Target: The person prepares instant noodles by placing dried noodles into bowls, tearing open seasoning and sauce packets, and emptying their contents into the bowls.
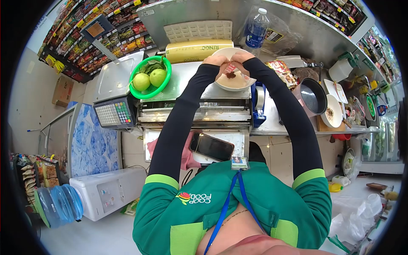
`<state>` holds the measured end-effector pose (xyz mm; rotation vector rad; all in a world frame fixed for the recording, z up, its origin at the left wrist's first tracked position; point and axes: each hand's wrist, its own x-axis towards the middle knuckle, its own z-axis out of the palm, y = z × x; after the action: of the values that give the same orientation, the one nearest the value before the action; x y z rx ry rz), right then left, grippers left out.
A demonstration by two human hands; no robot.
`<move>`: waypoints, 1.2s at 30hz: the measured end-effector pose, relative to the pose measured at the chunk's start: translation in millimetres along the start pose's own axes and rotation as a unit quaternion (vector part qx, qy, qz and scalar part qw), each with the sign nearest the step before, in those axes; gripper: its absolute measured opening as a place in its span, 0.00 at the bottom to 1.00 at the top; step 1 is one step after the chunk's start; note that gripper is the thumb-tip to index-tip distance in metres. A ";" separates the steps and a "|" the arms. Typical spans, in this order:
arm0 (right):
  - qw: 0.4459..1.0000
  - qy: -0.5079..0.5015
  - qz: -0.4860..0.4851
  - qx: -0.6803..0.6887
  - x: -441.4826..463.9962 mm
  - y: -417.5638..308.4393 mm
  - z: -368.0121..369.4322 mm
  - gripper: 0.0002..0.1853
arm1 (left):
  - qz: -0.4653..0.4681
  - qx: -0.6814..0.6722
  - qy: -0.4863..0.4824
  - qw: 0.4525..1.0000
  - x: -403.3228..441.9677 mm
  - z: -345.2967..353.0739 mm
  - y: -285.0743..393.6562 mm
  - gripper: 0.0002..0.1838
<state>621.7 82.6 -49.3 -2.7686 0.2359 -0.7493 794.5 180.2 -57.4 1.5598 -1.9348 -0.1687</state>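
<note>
My left hand (216,60) and my right hand (242,57) meet over a white bowl (238,86). Their fingers pinch a small red and white sachet (230,68) between them. Just below the sachet, a dark reddish-brown paste (230,75) lies in the bowl, on something pale that I cannot make out clearly. The bowl stands on the metal top of a wrapping machine (195,108). Parts of the sachet are hidden behind my fingers.
Left of the bowl, a green basket (132,89) holds green fruit beside a scale (114,112). Behind stand a film roll (193,51) and a water bottle (257,32). To the right are a dark pot (312,97), another white bowl (335,117) and a blue tape dispenser (258,104).
</note>
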 end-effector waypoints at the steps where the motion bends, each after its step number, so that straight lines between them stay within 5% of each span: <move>1: 1.000 0.001 0.004 0.000 -0.4 -1.2 -0.8 0.03 | 0.001 0.007 0.002 1.000 -1.1 0.1 1.1 0.07; 8: 0.998 -0.038 0.043 -0.019 -6.1 -4.5 -10.1 0.04 | 0.089 0.016 0.032 0.995 -5.4 6.2 -7.1 0.05; 14: 0.999 0.011 0.028 -0.034 -11.3 -6.5 -5.8 0.04 | 0.044 0.013 -0.041 0.998 -5.6 -1.7 -4.6 0.06; 26: 1.000 0.017 0.024 -0.009 -12.2 -1.3 1.0 0.02 | 0.133 0.011 0.023 0.991 -9.4 7.3 -19.0 0.05; 32: 1.000 0.029 -0.006 0.003 -9.9 -8.0 -4.1 0.02 | 0.060 -0.048 -0.013 0.997 -11.7 -0.6 -11.0 0.05; 36: 0.999 0.014 0.020 -0.026 -8.9 -7.2 -2.6 0.02 | 0.113 -0.018 0.001 0.993 -8.8 6.9 -20.6 0.05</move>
<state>613.4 91.0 -49.2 -2.7955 0.3204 -0.7828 808.7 180.4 -76.0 1.3050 -2.0782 -0.1054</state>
